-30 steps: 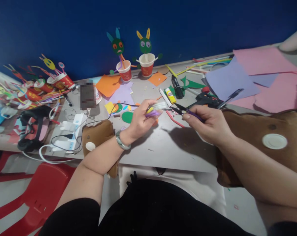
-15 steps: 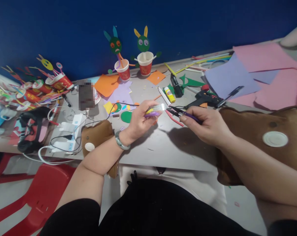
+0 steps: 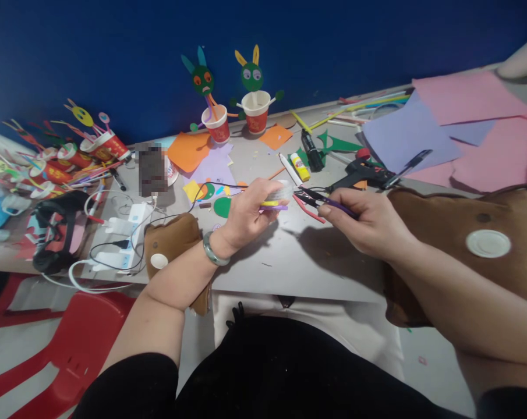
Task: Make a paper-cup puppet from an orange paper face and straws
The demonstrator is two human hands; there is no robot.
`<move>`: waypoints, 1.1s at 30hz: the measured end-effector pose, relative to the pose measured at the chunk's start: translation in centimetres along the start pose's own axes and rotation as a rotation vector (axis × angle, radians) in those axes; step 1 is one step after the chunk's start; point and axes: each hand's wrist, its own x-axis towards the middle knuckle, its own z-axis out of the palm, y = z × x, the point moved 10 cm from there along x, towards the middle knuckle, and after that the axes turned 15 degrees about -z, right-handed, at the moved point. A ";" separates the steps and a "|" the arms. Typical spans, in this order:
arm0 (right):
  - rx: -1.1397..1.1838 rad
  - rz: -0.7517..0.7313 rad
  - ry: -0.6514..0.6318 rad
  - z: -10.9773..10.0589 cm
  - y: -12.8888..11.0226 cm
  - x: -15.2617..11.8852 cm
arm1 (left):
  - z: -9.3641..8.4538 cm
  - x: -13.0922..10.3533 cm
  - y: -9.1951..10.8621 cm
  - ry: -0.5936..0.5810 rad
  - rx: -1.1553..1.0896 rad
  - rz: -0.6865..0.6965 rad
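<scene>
Two bare hands are held above the grey table (image 3: 289,267), nearer its front edge than the glue stick (image 3: 300,167). By the left hand (image 3: 252,215), one yellow stick (image 3: 269,203), one purple stick (image 3: 283,208) and one blurred clear object (image 3: 285,189) are pinched in bent fingers. By the right hand (image 3: 368,224), one purple-handled tool (image 3: 313,199) is gripped in curled fingers, its dark end pointed towards the clear object; whether they touch cannot be told. The tool is held in front of the glue stick.

Just left of the glue stick, one white marker (image 3: 290,169) is laid; just right, one black marker (image 3: 312,150). One glue gun (image 3: 359,171) is placed farther right, and one red strip (image 3: 309,209) lies in front. Behind and left of the glue stick, two upright paper cups (image 3: 257,113) are stood, each with one green-headed figure (image 3: 251,77), and two orange papers (image 3: 188,151) are spread. Two brown cushions (image 3: 494,233) are seen, one well left and one well right of the glue stick. One power strip (image 3: 136,224) is set far left.
</scene>
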 end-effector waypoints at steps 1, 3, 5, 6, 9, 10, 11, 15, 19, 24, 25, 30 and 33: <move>-0.001 -0.002 0.007 0.0 0.0 0.0 | 0.0 0.0 0.0 -0.008 0.001 -0.003; -0.004 -0.004 0.014 -0.1 0.0 0.0 | 0.1 0.1 0.1 -0.039 -0.038 -0.005; -0.006 -0.004 0.012 -0.1 0.0 0.0 | 0.2 0.2 0.2 -0.063 -0.074 -0.005; -0.004 -0.006 0.010 -0.1 0.0 0.0 | 0.2 0.3 0.4 -0.066 -0.082 0.001; 0.009 -0.010 0.016 -0.2 0.1 0.1 | -0.1 0.4 1.0 -0.043 -0.093 0.050; 0.013 -0.010 0.020 -0.2 0.1 0.1 | -0.2 0.4 1.2 -0.035 -0.099 0.066; 0.017 -0.009 0.022 -0.2 0.2 0.1 | -0.3 0.4 1.4 -0.034 -0.103 0.075; 0.011 -0.006 0.024 -0.1 0.2 0.2 | -0.1 0.4 1.1 -0.056 -0.104 0.042; 0.006 -0.007 0.035 -0.1 0.0 0.2 | 0.1 0.4 0.5 -0.072 -0.097 -0.008; -0.020 -0.005 0.039 0.3 -0.1 0.3 | 0.6 0.5 -0.4 -0.111 -0.055 -0.122; -0.028 -0.003 0.041 0.3 -0.1 0.4 | 0.5 0.6 -0.4 -0.114 -0.058 -0.134; -0.039 -0.014 0.064 0.7 -0.2 0.3 | 0.2 0.8 0.0 -0.083 -0.089 -0.141; -0.047 -0.024 0.069 0.9 -0.2 0.3 | 0.2 0.8 0.2 -0.072 -0.119 -0.147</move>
